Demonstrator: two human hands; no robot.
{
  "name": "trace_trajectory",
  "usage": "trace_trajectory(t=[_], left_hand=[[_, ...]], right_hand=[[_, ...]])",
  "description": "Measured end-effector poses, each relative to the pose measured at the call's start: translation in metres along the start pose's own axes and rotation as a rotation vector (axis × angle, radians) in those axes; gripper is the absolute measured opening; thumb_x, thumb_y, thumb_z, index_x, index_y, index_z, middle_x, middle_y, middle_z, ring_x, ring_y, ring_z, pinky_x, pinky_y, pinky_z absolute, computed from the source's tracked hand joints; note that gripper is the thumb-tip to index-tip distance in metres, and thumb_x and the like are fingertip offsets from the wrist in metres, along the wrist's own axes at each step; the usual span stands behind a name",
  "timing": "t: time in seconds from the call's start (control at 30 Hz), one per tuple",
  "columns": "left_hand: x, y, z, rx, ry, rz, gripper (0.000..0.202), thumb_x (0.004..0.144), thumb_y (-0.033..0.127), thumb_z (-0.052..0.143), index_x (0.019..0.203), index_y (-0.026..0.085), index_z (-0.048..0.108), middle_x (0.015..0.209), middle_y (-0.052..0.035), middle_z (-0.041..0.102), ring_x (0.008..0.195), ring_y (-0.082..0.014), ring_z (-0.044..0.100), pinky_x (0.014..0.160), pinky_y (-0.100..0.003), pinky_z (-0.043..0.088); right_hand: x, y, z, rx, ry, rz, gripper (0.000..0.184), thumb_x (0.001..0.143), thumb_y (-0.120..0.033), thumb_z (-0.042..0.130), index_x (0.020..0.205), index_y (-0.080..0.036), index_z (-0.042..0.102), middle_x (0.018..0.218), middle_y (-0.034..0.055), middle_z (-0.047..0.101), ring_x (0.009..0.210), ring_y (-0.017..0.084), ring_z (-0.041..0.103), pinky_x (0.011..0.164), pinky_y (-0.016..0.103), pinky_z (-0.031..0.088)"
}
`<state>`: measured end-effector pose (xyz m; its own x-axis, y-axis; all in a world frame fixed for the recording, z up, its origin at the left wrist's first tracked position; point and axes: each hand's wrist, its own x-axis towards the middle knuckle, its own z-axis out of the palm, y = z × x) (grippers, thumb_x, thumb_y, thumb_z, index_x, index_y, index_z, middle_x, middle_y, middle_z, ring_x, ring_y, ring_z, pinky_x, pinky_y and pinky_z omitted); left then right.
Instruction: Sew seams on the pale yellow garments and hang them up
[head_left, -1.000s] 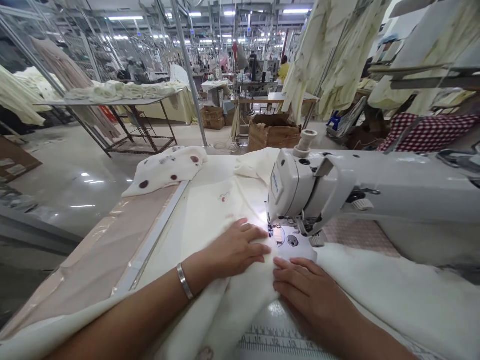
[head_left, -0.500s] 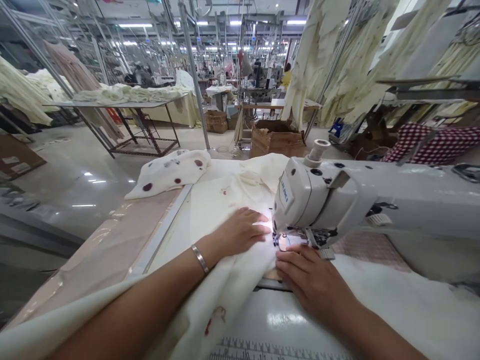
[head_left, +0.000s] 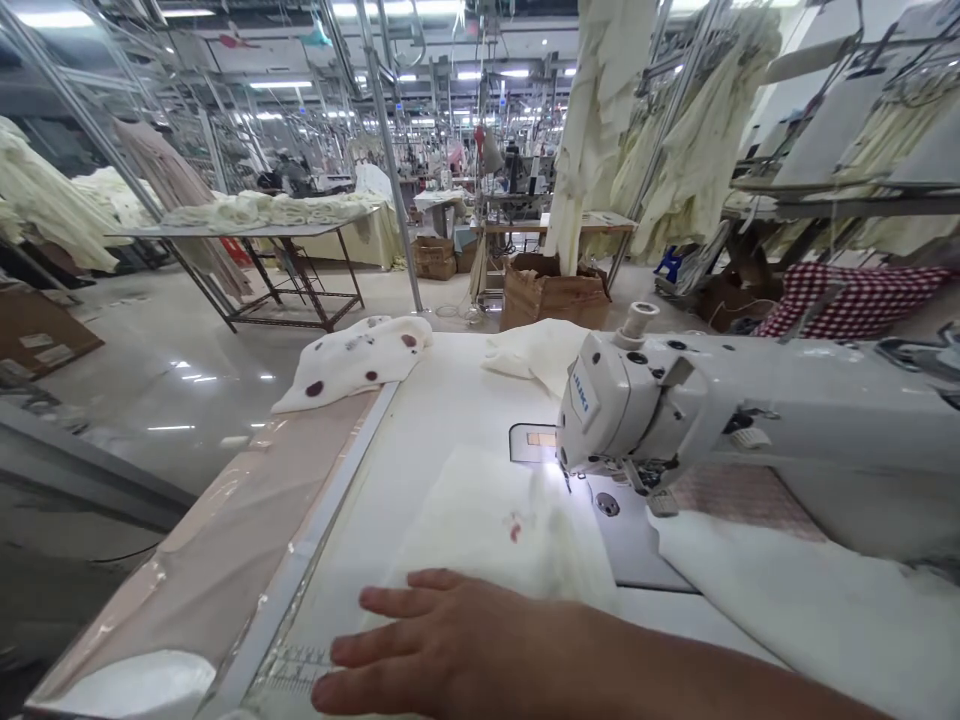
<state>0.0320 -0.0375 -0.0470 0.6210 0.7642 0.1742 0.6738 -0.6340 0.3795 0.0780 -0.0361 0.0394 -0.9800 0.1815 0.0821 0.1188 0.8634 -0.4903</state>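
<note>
My right hand [head_left: 442,650] reaches across from the right and lies flat, fingers stretched out to the left, on the near edge of a cream fabric piece [head_left: 502,520] with a small red print. The fabric lies on the white sewing table [head_left: 442,400], in front and to the left of the needle. The white sewing machine head [head_left: 615,410] stands behind it on the right, its lamp lighting the bare needle plate [head_left: 607,505]. My left hand is out of sight.
A white cloth with dark red dots [head_left: 352,360] and a folded cream piece [head_left: 536,350] lie at the table's far edge. More cream fabric [head_left: 787,600] drapes at the right. Beyond are a cardboard box [head_left: 551,290], a table stacked with garments [head_left: 262,215] and hanging garments.
Both hands were pressing the cream fabric at the needle. The fabric now lies pulled back from under the machine, the left hand has left the view, and the right hand rests on the fabric's near edge.
</note>
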Motion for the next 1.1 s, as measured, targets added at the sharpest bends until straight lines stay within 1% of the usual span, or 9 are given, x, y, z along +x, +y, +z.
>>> trace_trajectory(t=[0.07, 0.13, 0.27, 0.4, 0.53, 0.7, 0.9, 1.03, 1.1], left_hand=[[-0.015, 0.006, -0.005, -0.049, 0.003, -0.021, 0.036, 0.093, 0.044, 0.033, 0.127, 0.048, 0.041, 0.123, 0.0077, 0.055, 0.128, -0.0230, 0.040, 0.096, -0.051, 0.042], [-0.035, 0.008, -0.016, -0.086, 0.005, -0.026, 0.037, 0.091, 0.046, 0.038, 0.128, 0.043, 0.043, 0.127, 0.0041, 0.053, 0.128, -0.0233, 0.040, 0.097, -0.047, 0.044], [-0.069, -0.010, -0.050, -0.085, 0.026, -0.077, 0.049, 0.093, 0.041, 0.037, 0.137, 0.021, 0.033, 0.143, -0.0124, 0.035, 0.133, -0.0287, 0.029, 0.102, -0.051, 0.037], [-0.077, -0.061, -0.100, 0.094, -0.214, 0.144, 0.065, 0.090, 0.052, 0.043, 0.143, 0.022, 0.022, 0.150, -0.0128, 0.019, 0.138, -0.0311, 0.015, 0.110, -0.056, 0.015], [-0.074, -0.088, -0.134, 0.193, -0.353, 0.311, 0.067, 0.087, 0.058, 0.042, 0.143, 0.027, 0.021, 0.151, -0.0099, 0.013, 0.138, -0.0300, 0.013, 0.111, -0.053, 0.009], [-0.042, -0.049, -0.111, 0.154, -0.210, 0.236, 0.065, 0.087, 0.059, 0.041, 0.139, 0.021, 0.032, 0.150, -0.0144, 0.015, 0.138, -0.0313, 0.015, 0.110, -0.054, 0.014], [-0.011, -0.034, -0.072, 0.167, -0.073, 0.148, 0.070, 0.085, 0.063, 0.042, 0.135, 0.015, 0.035, 0.144, -0.0197, 0.029, 0.133, -0.0334, 0.025, 0.104, -0.059, 0.021], [-0.009, -0.033, -0.077, 0.227, 0.047, 0.293, 0.021, 0.091, 0.031, 0.045, 0.100, 0.017, 0.058, 0.106, -0.0101, 0.059, 0.096, -0.0250, 0.053, 0.084, -0.045, 0.042], [-0.007, -0.028, -0.079, 0.266, 0.048, 0.298, 0.020, 0.090, 0.020, 0.041, 0.082, 0.016, 0.059, 0.084, -0.0064, 0.058, 0.076, -0.0205, 0.052, 0.068, -0.037, 0.044]], right_hand=[[0.021, 0.022, 0.004, 0.017, -0.058, 0.002, 0.052, 0.093, -0.049, 0.037, 0.139, -0.026, 0.031, 0.146, -0.0037, 0.031, 0.138, 0.016, 0.016, 0.113, 0.044, 0.013], [0.035, 0.052, 0.001, -0.089, -0.025, 0.168, 0.053, 0.088, -0.055, 0.043, 0.135, -0.031, 0.037, 0.144, -0.0080, 0.034, 0.137, 0.014, 0.020, 0.114, 0.045, 0.005], [0.030, 0.086, -0.017, -0.196, 0.187, 0.588, 0.048, 0.097, -0.028, 0.028, 0.141, -0.009, 0.026, 0.149, 0.0155, 0.019, 0.138, 0.030, 0.009, 0.106, 0.063, 0.009], [-0.035, 0.056, -0.009, -0.205, 0.151, 0.486, 0.052, 0.093, -0.031, 0.042, 0.142, -0.023, 0.026, 0.148, 0.0022, 0.026, 0.138, 0.019, 0.016, 0.112, 0.045, 0.016], [-0.123, 0.026, 0.014, -0.374, 0.213, 0.460, 0.046, 0.092, -0.037, 0.045, 0.135, -0.022, 0.039, 0.141, 0.0083, 0.041, 0.131, 0.026, 0.035, 0.104, 0.052, 0.031], [-0.158, 0.018, 0.010, -0.426, 0.477, 0.455, 0.024, 0.089, -0.018, 0.047, 0.111, -0.021, 0.057, 0.101, 0.0072, 0.065, 0.094, 0.020, 0.058, 0.081, 0.038, 0.046], [-0.146, 0.015, 0.005, -0.291, 0.390, 0.565, 0.019, 0.090, -0.023, 0.047, 0.078, -0.021, 0.062, 0.071, 0.0025, 0.056, 0.069, 0.017, 0.050, 0.064, 0.032, 0.038], [-0.144, 0.025, 0.002, -0.332, 0.356, 0.665, 0.019, 0.092, -0.024, 0.042, 0.089, -0.022, 0.060, 0.079, 0.0019, 0.060, 0.074, 0.017, 0.054, 0.069, 0.032, 0.037], [-0.139, 0.031, 0.000, -0.389, 0.336, 0.733, 0.017, 0.092, -0.023, 0.042, 0.095, -0.023, 0.058, 0.085, 0.0025, 0.062, 0.076, 0.018, 0.057, 0.068, 0.031, 0.037]])
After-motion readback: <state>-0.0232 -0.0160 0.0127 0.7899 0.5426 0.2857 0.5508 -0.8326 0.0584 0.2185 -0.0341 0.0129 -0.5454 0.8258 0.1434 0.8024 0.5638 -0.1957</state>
